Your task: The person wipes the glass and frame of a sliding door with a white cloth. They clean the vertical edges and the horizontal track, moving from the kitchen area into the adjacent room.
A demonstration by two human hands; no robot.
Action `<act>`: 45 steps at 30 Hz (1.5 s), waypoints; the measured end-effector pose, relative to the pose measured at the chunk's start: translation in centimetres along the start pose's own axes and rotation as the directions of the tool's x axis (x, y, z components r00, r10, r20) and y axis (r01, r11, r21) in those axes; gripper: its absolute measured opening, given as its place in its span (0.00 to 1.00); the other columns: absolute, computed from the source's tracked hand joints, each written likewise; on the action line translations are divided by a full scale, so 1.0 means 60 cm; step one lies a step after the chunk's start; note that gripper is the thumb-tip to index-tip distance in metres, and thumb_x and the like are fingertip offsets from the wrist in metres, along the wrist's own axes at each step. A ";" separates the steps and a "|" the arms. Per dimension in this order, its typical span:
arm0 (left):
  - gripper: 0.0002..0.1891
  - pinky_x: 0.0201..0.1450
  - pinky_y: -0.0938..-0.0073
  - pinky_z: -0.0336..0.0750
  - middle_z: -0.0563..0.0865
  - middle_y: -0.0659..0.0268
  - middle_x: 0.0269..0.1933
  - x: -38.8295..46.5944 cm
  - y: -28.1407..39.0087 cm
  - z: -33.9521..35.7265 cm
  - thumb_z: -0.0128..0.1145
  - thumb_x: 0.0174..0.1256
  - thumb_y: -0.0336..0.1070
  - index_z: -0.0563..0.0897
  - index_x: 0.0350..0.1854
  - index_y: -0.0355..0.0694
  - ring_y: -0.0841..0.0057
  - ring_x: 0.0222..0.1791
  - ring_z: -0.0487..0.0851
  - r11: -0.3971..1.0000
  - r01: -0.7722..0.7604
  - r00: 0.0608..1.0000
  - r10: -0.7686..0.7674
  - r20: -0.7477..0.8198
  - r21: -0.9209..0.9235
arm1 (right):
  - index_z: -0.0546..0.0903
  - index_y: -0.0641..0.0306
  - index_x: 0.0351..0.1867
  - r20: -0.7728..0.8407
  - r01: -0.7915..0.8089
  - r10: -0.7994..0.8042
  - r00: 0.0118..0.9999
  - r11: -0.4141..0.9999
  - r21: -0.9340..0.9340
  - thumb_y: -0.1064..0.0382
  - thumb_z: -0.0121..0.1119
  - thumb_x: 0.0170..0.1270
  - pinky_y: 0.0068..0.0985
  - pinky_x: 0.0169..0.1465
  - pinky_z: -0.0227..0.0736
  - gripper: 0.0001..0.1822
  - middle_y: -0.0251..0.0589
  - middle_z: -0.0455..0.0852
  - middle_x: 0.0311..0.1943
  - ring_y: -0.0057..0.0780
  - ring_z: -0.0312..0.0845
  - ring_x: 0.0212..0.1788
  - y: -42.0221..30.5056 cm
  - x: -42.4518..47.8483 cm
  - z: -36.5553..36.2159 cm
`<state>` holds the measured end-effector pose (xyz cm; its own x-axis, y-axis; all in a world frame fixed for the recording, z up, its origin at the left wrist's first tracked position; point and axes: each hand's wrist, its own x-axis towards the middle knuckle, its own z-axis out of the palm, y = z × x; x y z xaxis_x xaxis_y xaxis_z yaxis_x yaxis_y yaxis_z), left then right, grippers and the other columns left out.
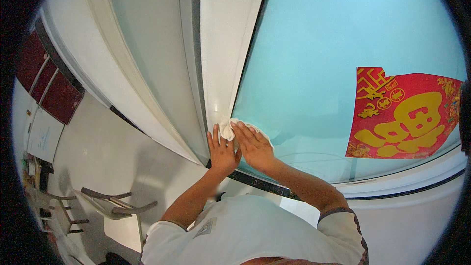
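A whitish cloth (pixel 227 131) is pressed against the lower part of a glass door or window panel (pixel 312 62) and its white frame (pixel 232 36). My right hand (pixel 253 147) lies flat with its fingers over the cloth, whose edge shows above and beside them. My left hand (pixel 223 154) is next to it, palm towards the white frame, fingers spread, the fingertips by the bunched part of the cloth. Whether the left fingers grip any of the cloth cannot be told. Smears show on the glass near the right hand.
A red and gold paper decoration (pixel 404 117) sticks to the glass at the right. Another framed panel (pixel 147 44) stands at the left. A chair (pixel 123 224) and further chairs are on the floor at the lower left. A dark strip (pixel 257 182) runs below the glass.
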<state>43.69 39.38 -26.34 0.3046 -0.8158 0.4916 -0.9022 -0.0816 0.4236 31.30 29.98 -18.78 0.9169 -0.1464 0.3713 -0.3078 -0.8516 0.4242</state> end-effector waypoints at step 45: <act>0.30 0.76 0.31 0.49 0.61 0.32 0.74 0.367 0.140 -0.393 0.52 0.71 0.33 0.67 0.73 0.24 0.33 0.78 0.54 0.884 -0.464 0.708 0.324 -0.628 -0.066 | 0.76 0.69 0.68 -0.548 -0.202 0.178 0.818 0.979 0.016 0.63 0.60 0.65 0.52 0.80 0.50 0.29 0.50 0.64 0.79 0.48 0.54 0.82 0.189 0.309 -0.394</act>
<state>50.04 34.20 5.98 0.1147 -0.2445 0.9628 -0.9181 0.3439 0.1967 38.83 29.53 12.46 0.5558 0.0042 0.8313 -0.4829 -0.8123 0.3270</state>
